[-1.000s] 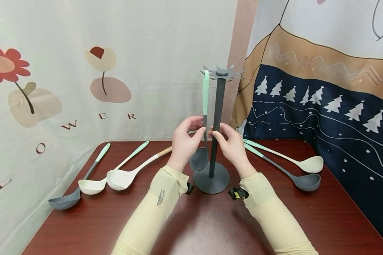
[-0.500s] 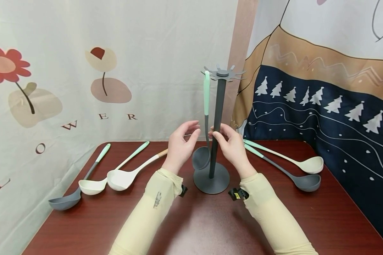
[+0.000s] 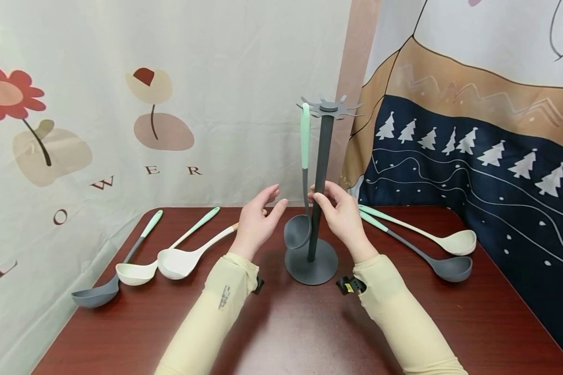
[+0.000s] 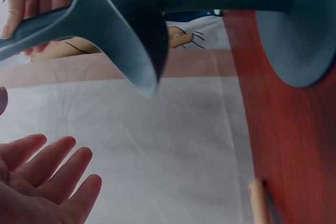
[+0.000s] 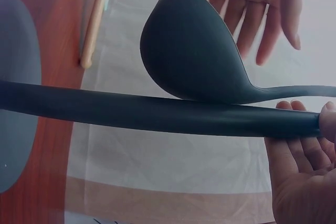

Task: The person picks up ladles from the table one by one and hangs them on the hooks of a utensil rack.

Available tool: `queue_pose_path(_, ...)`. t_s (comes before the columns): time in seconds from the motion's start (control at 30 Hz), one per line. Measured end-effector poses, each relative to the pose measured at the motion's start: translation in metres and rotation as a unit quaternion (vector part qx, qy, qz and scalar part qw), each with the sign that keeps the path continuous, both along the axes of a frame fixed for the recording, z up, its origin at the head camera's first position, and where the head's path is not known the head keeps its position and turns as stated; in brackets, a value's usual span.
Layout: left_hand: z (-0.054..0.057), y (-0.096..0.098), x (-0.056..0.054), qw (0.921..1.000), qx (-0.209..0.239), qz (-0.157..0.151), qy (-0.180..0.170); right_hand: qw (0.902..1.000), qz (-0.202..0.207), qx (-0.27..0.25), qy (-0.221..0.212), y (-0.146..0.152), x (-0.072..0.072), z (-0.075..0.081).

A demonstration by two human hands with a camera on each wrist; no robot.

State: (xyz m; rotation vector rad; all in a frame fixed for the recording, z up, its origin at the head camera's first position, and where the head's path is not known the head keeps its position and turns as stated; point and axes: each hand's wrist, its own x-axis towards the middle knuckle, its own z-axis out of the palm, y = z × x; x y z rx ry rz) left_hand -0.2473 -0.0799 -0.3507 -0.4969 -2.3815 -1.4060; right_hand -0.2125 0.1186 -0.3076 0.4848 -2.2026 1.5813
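A dark grey utensil stand [image 3: 322, 156] with a round base and a ring of hooks on top stands upright mid-table. From one hook on its left side hangs a grey ladle [image 3: 297, 232] with a mint-green handle, its bowl close beside the pole. My right hand [image 3: 341, 216] grips the pole around mid-height, thumb in front. To the left of the ladle, my left hand [image 3: 257, 221] is held apart from it, fingers extended and holding nothing. In the left wrist view the spread fingers [image 4: 68, 174] lie well away from the ladle's bowl [image 4: 126, 30].
On the left of the table [image 3: 305, 333] lie a grey ladle [image 3: 96, 296], a cream ladle [image 3: 136, 273] and a white ladle with a wooden handle end [image 3: 178, 263]. At right lie a cream ladle [image 3: 457, 242] and another grey ladle [image 3: 452, 268]. Printed curtains [image 3: 244, 104] hang behind.
My left hand has let go of the hanging ladle's shaft and moved left and down. The ladle has swung slightly right toward the pole. My right hand keeps its grip.
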Motion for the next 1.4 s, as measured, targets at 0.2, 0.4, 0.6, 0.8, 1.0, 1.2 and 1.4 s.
queue_pose_path(0.2,-0.008,-0.004,-0.001,0.9993,-0.022,0.011,-0.029,1.0,0.001,-0.001,0.002,0.001,0.0,0.0)
queue_pose_path(0.4,-0.017,-0.009,-0.001,0.9969,-0.05,0.016,-0.058,1.0,0.0,-0.002,0.002,0.001,0.001,0.001)
queue_pose_path(0.6,-0.022,-0.017,-0.005,0.9947,-0.075,0.032,-0.062,1.0,0.001,-0.002,-0.004,0.001,-0.005,-0.003)
queue_pose_path(0.8,-0.029,-0.026,-0.01,0.9926,-0.098,0.04,-0.06,0.9999,-0.001,-0.01,-0.008,0.007,-0.026,-0.026)
queue_pose_path(1.0,-0.037,-0.036,-0.016,0.9885,-0.124,0.06,-0.063,0.9999,0.006,-0.015,0.001,0.009,-0.028,-0.03)
queue_pose_path(1.2,-0.043,-0.046,-0.019,0.9806,-0.164,0.076,-0.075,0.9998,0.01,-0.012,0.008,0.009,-0.027,-0.029)
queue_pose_path(1.4,-0.048,-0.056,-0.026,0.9699,-0.211,0.084,-0.089,0.9999,0.005,-0.016,-0.001,0.009,-0.027,-0.029)
